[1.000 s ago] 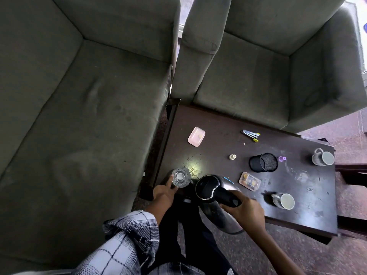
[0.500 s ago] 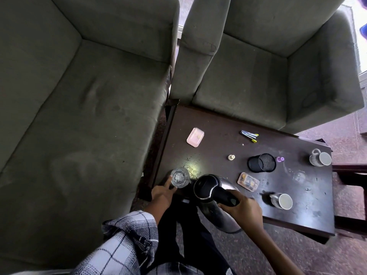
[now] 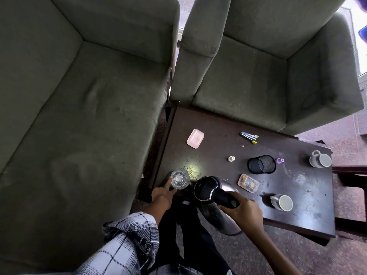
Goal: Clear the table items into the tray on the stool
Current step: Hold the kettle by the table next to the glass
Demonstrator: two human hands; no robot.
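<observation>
Presently, item 1: electric kettle (image 3: 210, 188), near edge of counter (image 3: 218, 147); steel, probably heavy if filled. My right hand (image 3: 244, 213) grips its black handle, the proper hold. Item 2: glass tumbler (image 3: 180, 178), near-left corner; fragile, slippery. My left hand (image 3: 161, 195) touches it with a straight forefinger, no grip. Obstructions: plastic box (image 3: 248, 183) and mug (image 3: 282, 202) beside the kettle. Tray unseen.

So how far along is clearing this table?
What's done can't be judged: the tray and stool are out of view. In hand: the right hand grips the black-handled steel kettle, the left hand touches the clear drinking glass. Left on the dark wooden table: two grey mugs, black mesh cup, pink box, pens, clear plastic case, small cream bottle, purple cap.
</observation>
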